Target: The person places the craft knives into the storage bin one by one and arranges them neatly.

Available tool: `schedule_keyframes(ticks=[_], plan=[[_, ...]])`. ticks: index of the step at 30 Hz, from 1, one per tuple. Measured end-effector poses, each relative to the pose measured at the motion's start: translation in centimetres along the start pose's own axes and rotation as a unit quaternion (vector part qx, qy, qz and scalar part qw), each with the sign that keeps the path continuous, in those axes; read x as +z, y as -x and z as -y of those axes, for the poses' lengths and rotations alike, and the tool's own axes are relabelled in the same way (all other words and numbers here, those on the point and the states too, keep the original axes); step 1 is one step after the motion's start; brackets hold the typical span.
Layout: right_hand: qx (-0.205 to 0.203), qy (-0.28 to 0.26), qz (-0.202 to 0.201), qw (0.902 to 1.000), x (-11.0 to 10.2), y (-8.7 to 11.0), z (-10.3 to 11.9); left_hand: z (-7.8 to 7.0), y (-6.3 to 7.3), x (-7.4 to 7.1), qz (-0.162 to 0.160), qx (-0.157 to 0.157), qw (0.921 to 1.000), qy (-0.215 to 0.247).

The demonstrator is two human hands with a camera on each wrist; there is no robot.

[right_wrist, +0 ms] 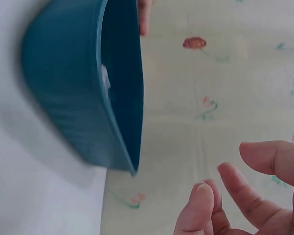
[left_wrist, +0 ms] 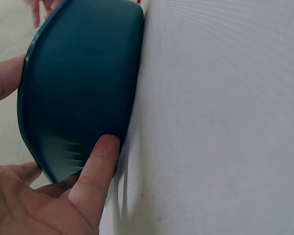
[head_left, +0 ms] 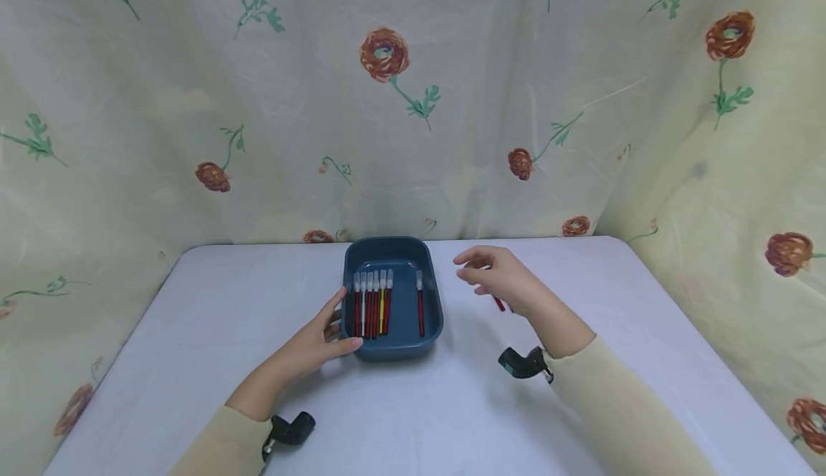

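Note:
A deep blue plastic bin [head_left: 391, 348] stands on the table. Several slim pen-like sticks with clear caps [head_left: 374, 304] lie side by side at its left, mostly red, with one yellow and one whitish. A single red stick [head_left: 421, 304] lies apart towards the right wall. My left hand [head_left: 325, 332] holds the bin's left side, thumb near the front corner and fingers against the outer wall. To the right of the bin, my right hand [head_left: 500, 275] is in the air with fingers loosely bent and nothing between them. Red stick ends [head_left: 499, 304] show partly beneath that hand.
A white cloth covers the table [head_left: 226, 318]. Flowered curtains [head_left: 452, 103] hang behind it and at both sides. Black wrist cameras [head_left: 524, 363] stick out from both cream sleeves.

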State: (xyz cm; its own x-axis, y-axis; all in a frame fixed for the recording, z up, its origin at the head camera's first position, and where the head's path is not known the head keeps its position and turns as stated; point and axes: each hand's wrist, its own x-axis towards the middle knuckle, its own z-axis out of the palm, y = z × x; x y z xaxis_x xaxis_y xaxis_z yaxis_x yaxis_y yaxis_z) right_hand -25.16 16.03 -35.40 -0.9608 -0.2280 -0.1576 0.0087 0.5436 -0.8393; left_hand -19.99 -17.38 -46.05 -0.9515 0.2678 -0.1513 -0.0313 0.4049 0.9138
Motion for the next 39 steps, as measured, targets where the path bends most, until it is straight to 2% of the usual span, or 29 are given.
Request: schedule_keyframes(ticks=[6, 10, 18, 24, 30, 39], plan=[[-0.004, -0.009, 0.001, 1.0, -1.4, 0.0, -2.5, 0.0, 0.0, 0.0, -0.001, 0.0, 1.0, 0.001], [0.011, -0.027, -0.003, 0.9996, -1.9, -0.5, -4.6, -0.1, 0.0, 0.0, 0.0, 0.0, 1.0, 0.003], [0.048, -0.045, -0.035, 0.9972, -2.0, -1.4, -8.1, -0.2, 0.1, 0.0, -0.004, -0.001, 0.9999, -0.01], [0.057, -0.016, -0.051, 0.9969, -2.1, -2.2, -9.9, -0.2, 0.1, 0.0, -0.006, -0.002, 0.9999, -0.01], [0.067, 0.01, -0.051, 0.9964, -2.4, -2.9, -11.4, -0.2, 0.1, 0.0, -0.008, -0.001, 0.9999, -0.01], [0.096, 0.028, -0.046, 0.9939, -2.8, -3.6, -12.5, -0.1, 0.0, 0.0, -0.005, 0.003, 0.9999, -0.01]])
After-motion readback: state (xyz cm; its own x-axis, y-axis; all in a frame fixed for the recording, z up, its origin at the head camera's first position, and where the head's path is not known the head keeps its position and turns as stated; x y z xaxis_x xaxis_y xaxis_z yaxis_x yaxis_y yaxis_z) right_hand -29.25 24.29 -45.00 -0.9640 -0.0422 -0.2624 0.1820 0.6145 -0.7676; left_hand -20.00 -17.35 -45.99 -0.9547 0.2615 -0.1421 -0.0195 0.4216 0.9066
